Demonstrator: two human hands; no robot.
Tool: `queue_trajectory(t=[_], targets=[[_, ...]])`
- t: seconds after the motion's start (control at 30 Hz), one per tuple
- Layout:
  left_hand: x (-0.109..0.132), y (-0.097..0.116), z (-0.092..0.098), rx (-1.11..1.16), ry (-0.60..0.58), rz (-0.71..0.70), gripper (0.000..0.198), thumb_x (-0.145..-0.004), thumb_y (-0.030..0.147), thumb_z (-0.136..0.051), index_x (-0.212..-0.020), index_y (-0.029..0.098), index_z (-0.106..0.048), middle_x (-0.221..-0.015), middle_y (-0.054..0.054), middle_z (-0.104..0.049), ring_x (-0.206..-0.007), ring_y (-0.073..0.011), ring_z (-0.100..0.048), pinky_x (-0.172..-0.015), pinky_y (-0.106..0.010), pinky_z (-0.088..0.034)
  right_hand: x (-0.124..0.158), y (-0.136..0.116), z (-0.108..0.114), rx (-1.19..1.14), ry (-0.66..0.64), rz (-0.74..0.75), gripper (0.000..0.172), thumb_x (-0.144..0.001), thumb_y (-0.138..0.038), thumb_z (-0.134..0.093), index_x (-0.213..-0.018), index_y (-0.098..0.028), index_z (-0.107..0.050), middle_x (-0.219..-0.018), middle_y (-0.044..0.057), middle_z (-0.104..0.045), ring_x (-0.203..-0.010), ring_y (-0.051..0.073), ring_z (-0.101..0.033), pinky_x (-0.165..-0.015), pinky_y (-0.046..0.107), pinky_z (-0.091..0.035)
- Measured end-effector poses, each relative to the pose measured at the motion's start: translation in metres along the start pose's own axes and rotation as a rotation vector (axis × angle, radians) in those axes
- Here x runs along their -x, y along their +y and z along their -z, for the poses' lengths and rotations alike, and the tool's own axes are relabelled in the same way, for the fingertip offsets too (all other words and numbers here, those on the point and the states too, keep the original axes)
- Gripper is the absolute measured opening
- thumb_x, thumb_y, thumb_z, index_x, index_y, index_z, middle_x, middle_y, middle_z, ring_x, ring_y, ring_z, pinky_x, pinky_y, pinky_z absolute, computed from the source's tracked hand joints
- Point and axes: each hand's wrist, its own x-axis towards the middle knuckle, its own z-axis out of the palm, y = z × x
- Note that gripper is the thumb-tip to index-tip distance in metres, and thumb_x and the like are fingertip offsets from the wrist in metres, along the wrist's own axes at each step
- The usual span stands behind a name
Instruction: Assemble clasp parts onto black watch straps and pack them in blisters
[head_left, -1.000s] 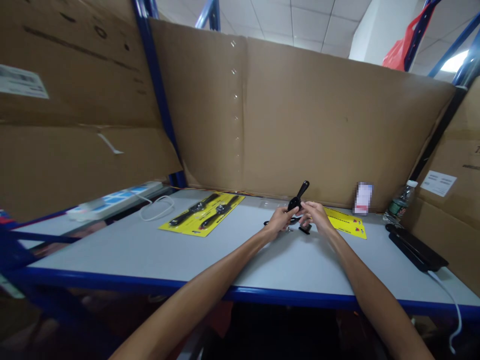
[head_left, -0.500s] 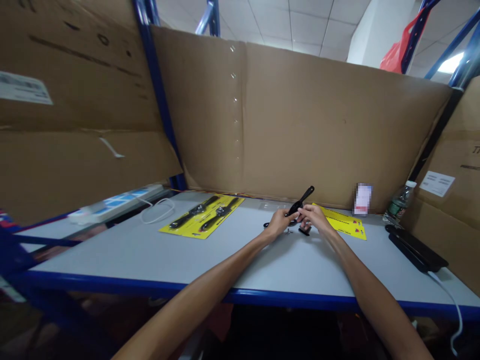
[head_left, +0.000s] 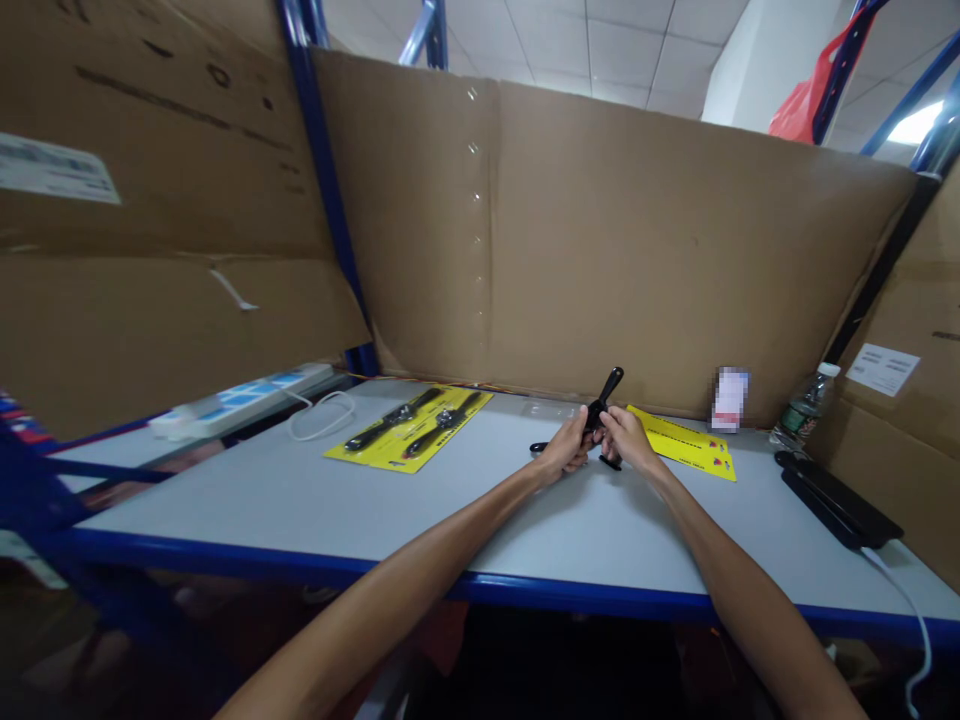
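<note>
Both hands meet over the grey tabletop around a black spokeshave (head_left: pixel 613 382). One of its handles points up and away, past my fingertips. My left hand (head_left: pixel 568 447) is closed around the tool's near side, thumb up. From the right, my right hand (head_left: pixel 624 437) pinches its middle, where fingers hide the details. A small dark flat piece (head_left: pixel 610 463) shows just under my right fingers; whether it is held or lies on the table I cannot tell. Left of my left hand a black handle end (head_left: pixel 537 449) sticks out.
Two yellow cards with packaged spokeshaves (head_left: pixel 409 430) lie to the left. Yellow backing cards (head_left: pixel 686 445) lie right of my hands, near clear plastic (head_left: pixel 551 409). A water bottle (head_left: pixel 806 408), a black case-like device (head_left: pixel 836 500) and a power strip (head_left: pixel 247 398) flank the table. Cardboard (head_left: pixel 600 250) walls the back.
The held spokeshave's upper handle has tipped more upright. My fingers have shifted their grip, with the left thumb now further up the tool. The view has turned slightly.
</note>
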Motion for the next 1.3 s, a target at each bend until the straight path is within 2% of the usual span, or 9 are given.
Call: queue_trajectory(t=[0.43, 0.5, 0.67, 0.73, 0.8, 0.93, 1.03, 1.17, 1.3], targets=[[0.000, -0.003, -0.004, -0.045, 0.071, 0.001, 0.064, -0.085, 0.084, -0.036, -0.063, 0.024, -0.036, -0.048, 0.011, -0.024, -0.036, -0.0048, -0.017, -0.039, -0.020, -0.009, 0.001, 0.009, -0.010, 0.127, 0.090, 0.033, 0.031, -0.094, -0.047, -0.045, -0.075, -0.023, -0.043, -0.052, -0.006, -0.059, -0.033, 0.009, -0.051, -0.033, 0.017, -0.039], [-0.003, -0.003, -0.003, -0.099, 0.123, -0.035, 0.064, -0.086, 0.083, -0.035, -0.060, 0.024, -0.036, -0.047, 0.009, -0.025, -0.037, -0.0062, -0.019, -0.041, -0.022, -0.012, 0.001, 0.008, -0.009, 0.142, 0.080, 0.017, 0.029, -0.095, -0.045, -0.044, -0.076, -0.023, -0.045, -0.054, -0.005, -0.060, -0.034, 0.010, -0.054, -0.032, 0.017, -0.039], [-0.015, -0.003, 0.004, -0.427, 0.319, -0.274, 0.067, -0.085, 0.077, -0.045, -0.049, 0.020, -0.044, -0.047, 0.001, -0.042, -0.049, -0.0114, -0.037, -0.049, -0.025, -0.021, -0.004, 0.001, 0.000, 0.229, 0.069, -0.006, 0.032, -0.094, -0.043, -0.045, -0.071, -0.021, -0.050, -0.051, -0.003, -0.059, -0.034, 0.010, -0.052, -0.033, 0.019, -0.037], [-0.019, -0.002, 0.008, -0.403, 0.361, -0.246, 0.066, -0.086, 0.076, -0.044, -0.050, 0.021, -0.043, -0.046, 0.002, -0.039, -0.049, -0.0119, -0.037, -0.049, -0.026, -0.020, -0.006, -0.002, 0.010, 0.285, 0.075, -0.011, 0.033, -0.096, -0.040, -0.042, -0.071, -0.021, -0.052, -0.054, -0.002, -0.061, -0.035, 0.010, -0.051, -0.035, 0.019, -0.038], [-0.020, 0.000, 0.013, -0.285, 0.384, -0.160, 0.064, -0.088, 0.077, -0.040, -0.054, 0.022, -0.042, -0.044, 0.004, -0.032, -0.045, -0.0110, -0.033, -0.047, -0.026, -0.018, -0.006, -0.005, 0.023, 0.368, 0.074, -0.018, 0.033, -0.096, -0.035, -0.043, -0.069, -0.020, -0.054, -0.055, -0.001, -0.063, -0.037, 0.011, -0.051, -0.039, 0.021, -0.038], [-0.017, 0.005, 0.024, 0.006, 0.347, -0.030, 0.061, -0.093, 0.075, -0.032, -0.067, 0.022, -0.044, -0.046, 0.009, -0.026, -0.038, -0.0071, -0.022, -0.042, -0.022, -0.012, 0.000, -0.005, 0.042, 0.605, 0.101, -0.001, 0.032, -0.085, -0.021, -0.063, -0.054, -0.020, -0.054, -0.053, 0.002, -0.062, -0.051, 0.015, -0.059, -0.051, 0.022, -0.039], [-0.014, 0.007, 0.027, 0.132, 0.273, 0.005, 0.062, -0.095, 0.074, -0.030, -0.071, 0.020, -0.047, -0.047, 0.011, -0.025, -0.037, -0.0054, -0.018, -0.041, -0.020, -0.010, 0.007, -0.003, 0.042, 0.752, 0.109, 0.034, 0.031, -0.079, -0.013, -0.068, -0.051, -0.020, -0.055, -0.059, 0.007, -0.065, -0.068, 0.020, -0.065, -0.061, 0.025, -0.040], [-0.010, 0.007, 0.022, 0.172, 0.198, 0.015, 0.064, -0.094, 0.074, -0.033, -0.076, 0.017, -0.053, -0.048, 0.011, -0.028, -0.037, -0.0045, -0.019, -0.039, -0.019, -0.011, 0.012, 0.001, 0.031, 0.839, 0.034, 0.072, 0.024, -0.073, -0.008, -0.069, -0.053, -0.020, -0.064, -0.065, 0.010, -0.070, -0.074, 0.025, -0.068, -0.067, 0.028, -0.041], [-0.009, 0.006, 0.019, 0.157, 0.157, 0.026, 0.064, -0.094, 0.073, -0.035, -0.078, 0.015, -0.055, -0.049, 0.010, -0.030, -0.037, -0.0042, -0.020, -0.039, -0.018, -0.011, 0.010, 0.001, 0.026, 0.829, 0.003, 0.101, 0.018, -0.069, -0.006, -0.068, -0.067, -0.022, -0.076, -0.072, 0.008, -0.075, -0.077, 0.024, -0.070, -0.069, 0.027, -0.043]])
